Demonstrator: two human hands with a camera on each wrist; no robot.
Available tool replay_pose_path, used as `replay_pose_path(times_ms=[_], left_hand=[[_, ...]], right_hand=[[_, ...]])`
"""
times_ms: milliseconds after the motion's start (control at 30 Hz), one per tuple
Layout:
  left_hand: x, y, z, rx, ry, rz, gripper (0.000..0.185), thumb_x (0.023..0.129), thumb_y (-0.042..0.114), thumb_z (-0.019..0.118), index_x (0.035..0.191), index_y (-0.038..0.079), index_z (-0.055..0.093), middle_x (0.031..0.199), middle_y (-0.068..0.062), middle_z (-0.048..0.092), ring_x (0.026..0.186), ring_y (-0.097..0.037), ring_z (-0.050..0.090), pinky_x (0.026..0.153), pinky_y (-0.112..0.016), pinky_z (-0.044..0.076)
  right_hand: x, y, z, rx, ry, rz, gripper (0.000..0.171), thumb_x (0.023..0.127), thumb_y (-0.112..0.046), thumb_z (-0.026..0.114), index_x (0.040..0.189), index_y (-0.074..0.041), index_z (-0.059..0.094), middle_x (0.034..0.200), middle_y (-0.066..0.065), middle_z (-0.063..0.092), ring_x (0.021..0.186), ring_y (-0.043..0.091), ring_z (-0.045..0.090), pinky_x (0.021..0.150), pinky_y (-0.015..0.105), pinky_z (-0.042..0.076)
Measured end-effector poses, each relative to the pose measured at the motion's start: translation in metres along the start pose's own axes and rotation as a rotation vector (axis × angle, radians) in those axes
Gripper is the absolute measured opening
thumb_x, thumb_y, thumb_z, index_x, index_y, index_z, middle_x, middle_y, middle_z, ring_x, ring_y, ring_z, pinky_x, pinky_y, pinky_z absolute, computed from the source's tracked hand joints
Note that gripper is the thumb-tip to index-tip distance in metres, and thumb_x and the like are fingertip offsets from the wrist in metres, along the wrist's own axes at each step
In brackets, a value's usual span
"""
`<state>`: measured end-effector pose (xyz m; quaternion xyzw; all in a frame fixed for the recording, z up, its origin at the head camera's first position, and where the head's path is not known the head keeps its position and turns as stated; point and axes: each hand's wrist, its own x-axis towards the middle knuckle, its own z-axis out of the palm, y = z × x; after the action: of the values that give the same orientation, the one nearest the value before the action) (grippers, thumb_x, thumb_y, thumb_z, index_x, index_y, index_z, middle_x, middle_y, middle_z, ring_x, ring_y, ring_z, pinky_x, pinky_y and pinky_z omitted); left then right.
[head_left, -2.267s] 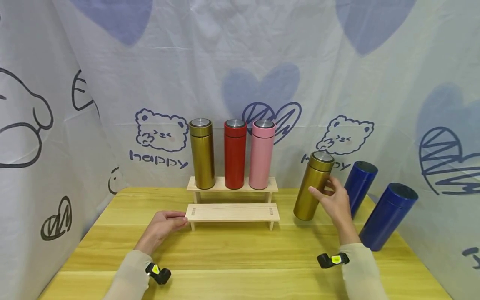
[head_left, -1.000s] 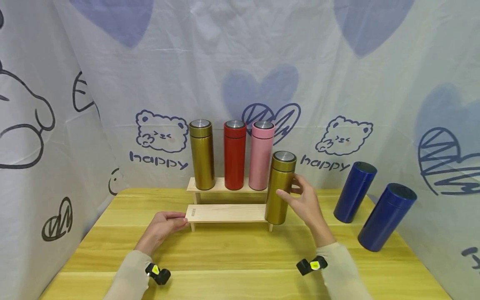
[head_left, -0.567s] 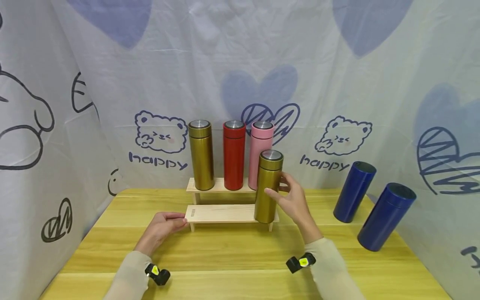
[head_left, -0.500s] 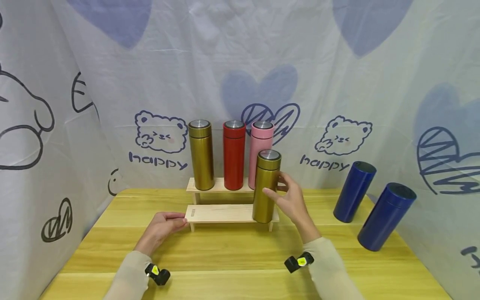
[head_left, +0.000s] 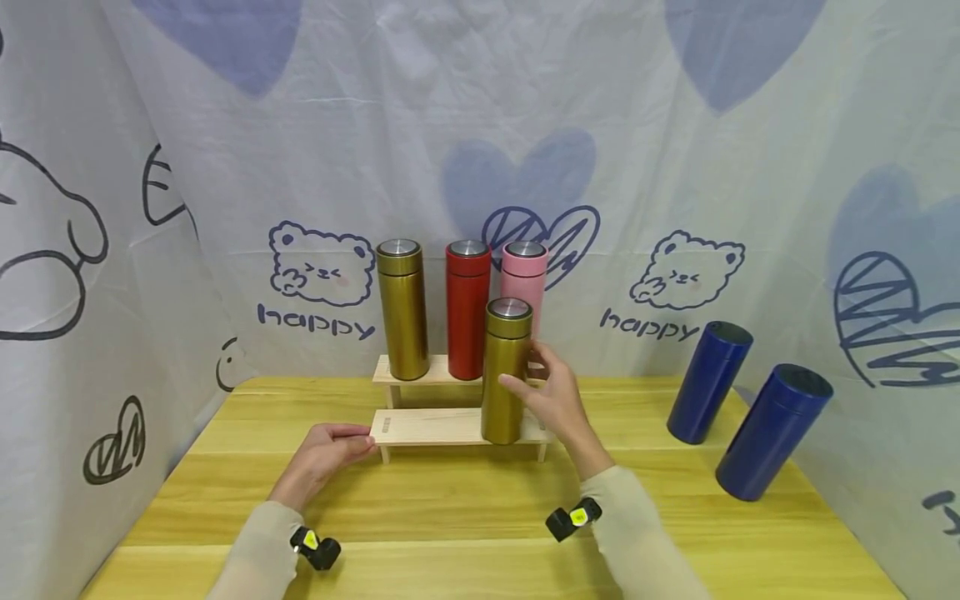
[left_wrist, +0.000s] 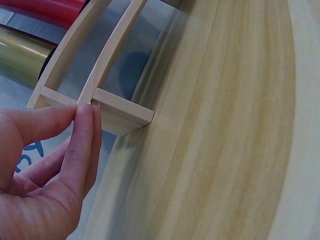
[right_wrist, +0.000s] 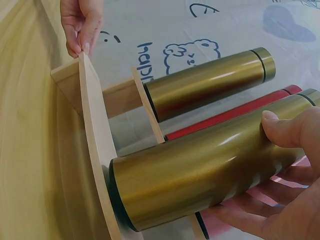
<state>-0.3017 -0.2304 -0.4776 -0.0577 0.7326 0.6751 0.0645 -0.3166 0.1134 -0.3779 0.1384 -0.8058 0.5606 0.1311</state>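
Front gold vacuum flask (head_left: 506, 387): right hand (head_left: 553, 398) is gripping it upright at the wooden stand (head_left: 431, 426), lower tier, right half. Left hand (head_left: 322, 458) is pinching that tier's left end. Two blue flasks (head_left: 709, 385) (head_left: 772, 435) are standing near the surface's (head_left: 450, 517) right edge.

A wooden tabletop (head_left: 450, 517) carries a two-step stand (head_left: 427, 425) in the middle and, on the right, a blue bottle (head_left: 710, 383) and a nearer blue bottle (head_left: 775, 433). On the stand's far, upper step (head_left: 438, 372) stand a gold bottle (head_left: 403, 312), red bottle (head_left: 466, 317) and pink bottle (head_left: 524, 279).
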Motion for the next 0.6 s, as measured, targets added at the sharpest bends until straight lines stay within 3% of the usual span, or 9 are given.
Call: replay_pose_path(times_ms=[233, 600], left_hand=[[0.002, -0.001, 0.001, -0.013, 0.024, -0.01, 0.04, 0.085, 0.0, 0.066, 0.122, -0.013, 0.055, 0.102, -0.011, 0.068, 0.089, -0.012, 0.068, 0.087, -0.03, 0.057], [0.0, 0.002, 0.001, -0.002, 0.015, -0.013, 0.041, 0.086, 0.003, 0.066, 0.122, -0.013, 0.055, 0.106, -0.014, 0.068, 0.091, -0.013, 0.067, 0.09, -0.032, 0.056]], right_hand=[[0.004, -0.001, 0.015, 0.016, 0.013, -0.052, 0.057, 0.079, -0.021, 0.078, 0.129, -0.01, 0.054, 0.114, 0.014, 0.065, 0.097, 0.029, 0.063, 0.088, 0.045, 0.054], [0.009, -0.005, 0.037, 0.029, 0.003, -0.064, 0.061, 0.079, -0.019, 0.078, 0.131, -0.004, 0.05, 0.12, 0.017, 0.061, 0.109, 0.031, 0.061, 0.096, 0.045, 0.052]])
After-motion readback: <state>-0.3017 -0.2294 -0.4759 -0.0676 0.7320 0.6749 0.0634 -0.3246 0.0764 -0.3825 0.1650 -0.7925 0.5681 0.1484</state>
